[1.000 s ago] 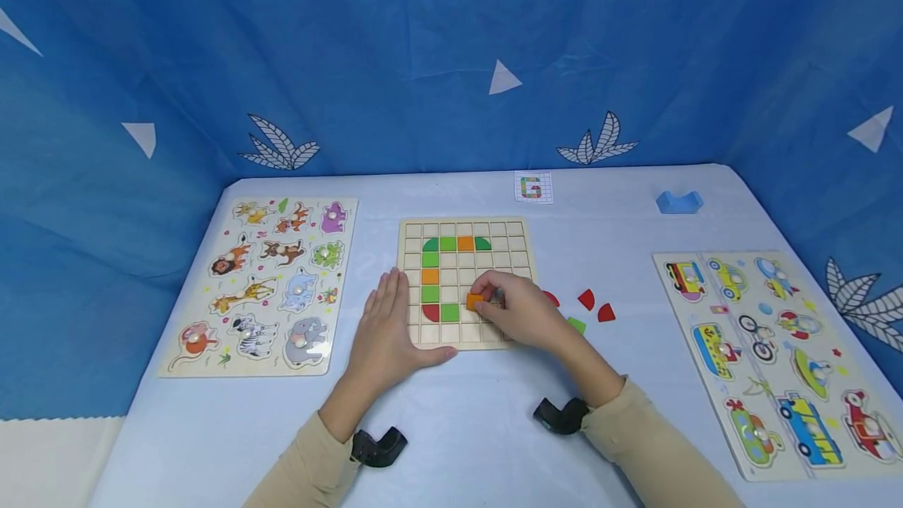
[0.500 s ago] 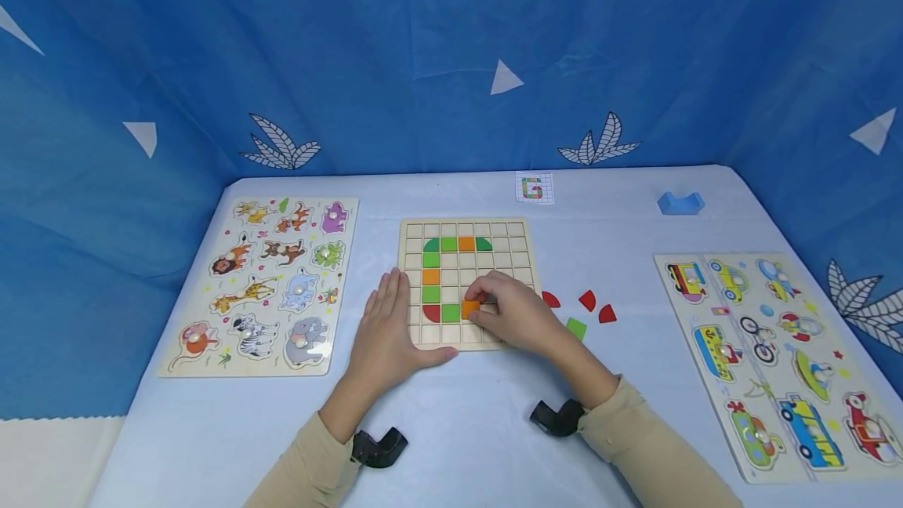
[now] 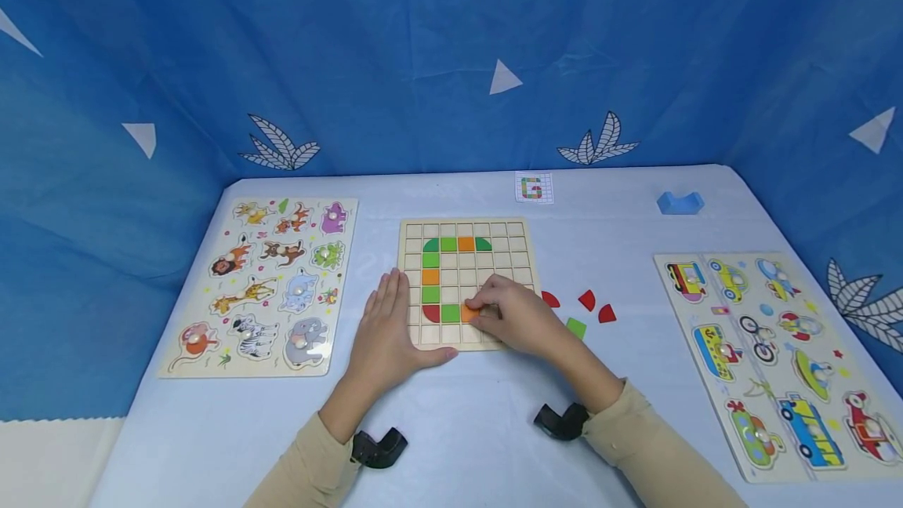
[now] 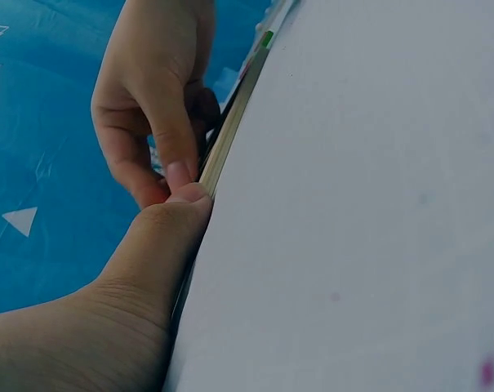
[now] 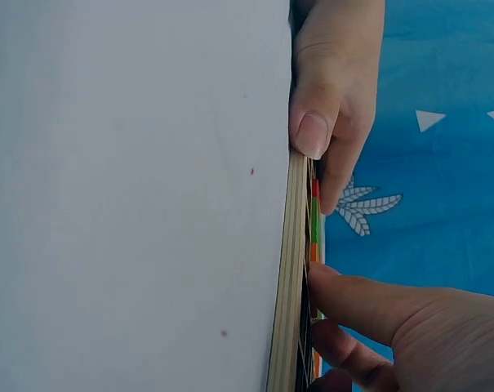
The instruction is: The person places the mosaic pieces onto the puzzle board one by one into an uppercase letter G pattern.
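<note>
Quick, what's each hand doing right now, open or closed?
Left hand: open, resting against the wooden board.
Right hand: closed, thumb and finger pinching an orange tile.

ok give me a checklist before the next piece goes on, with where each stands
1. Grid board steadied: ok, left hand at its edge.
2. Orange tile in line with green tile: ok.
3. Orange tile fully seated: cannot tell, partly covered.
4. Right hand free: not ok, holding the orange tile.
5. Loose red pieces uncovered: ok, right of the board.
6. Pattern card uncovered: ok, beyond the board.
</note>
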### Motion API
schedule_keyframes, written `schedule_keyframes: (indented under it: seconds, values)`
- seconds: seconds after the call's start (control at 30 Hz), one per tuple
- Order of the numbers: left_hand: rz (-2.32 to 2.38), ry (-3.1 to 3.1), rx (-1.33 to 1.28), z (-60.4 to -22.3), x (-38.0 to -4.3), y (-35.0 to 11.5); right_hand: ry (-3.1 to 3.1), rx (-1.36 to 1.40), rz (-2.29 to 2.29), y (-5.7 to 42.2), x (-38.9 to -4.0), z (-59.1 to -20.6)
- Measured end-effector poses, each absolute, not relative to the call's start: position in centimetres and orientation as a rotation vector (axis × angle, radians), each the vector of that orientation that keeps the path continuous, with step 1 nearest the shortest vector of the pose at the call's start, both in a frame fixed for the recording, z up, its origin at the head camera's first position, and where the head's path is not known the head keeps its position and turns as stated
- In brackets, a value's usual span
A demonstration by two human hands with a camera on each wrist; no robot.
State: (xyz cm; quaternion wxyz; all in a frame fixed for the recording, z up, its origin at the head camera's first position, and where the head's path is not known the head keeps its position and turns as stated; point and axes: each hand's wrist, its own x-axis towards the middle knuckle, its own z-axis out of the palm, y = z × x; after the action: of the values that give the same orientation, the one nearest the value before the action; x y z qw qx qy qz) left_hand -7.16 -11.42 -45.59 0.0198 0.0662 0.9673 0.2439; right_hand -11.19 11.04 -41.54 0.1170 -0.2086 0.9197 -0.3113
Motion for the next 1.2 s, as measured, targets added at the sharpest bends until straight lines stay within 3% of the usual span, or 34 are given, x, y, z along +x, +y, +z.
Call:
schedule_keyframes:
  seconds: [0.7,1.2]
  values:
    - [0.771,3.005,0.215,-45.8,-7.2,-11.5,2.805,-0.325,-0.817,19.8,-12.1,-40.7]
    - [0.782,3.011,0.218,-45.8,-7.2,-11.4,2.818,-0.278,-0.751,20.3,-12.2,-41.4]
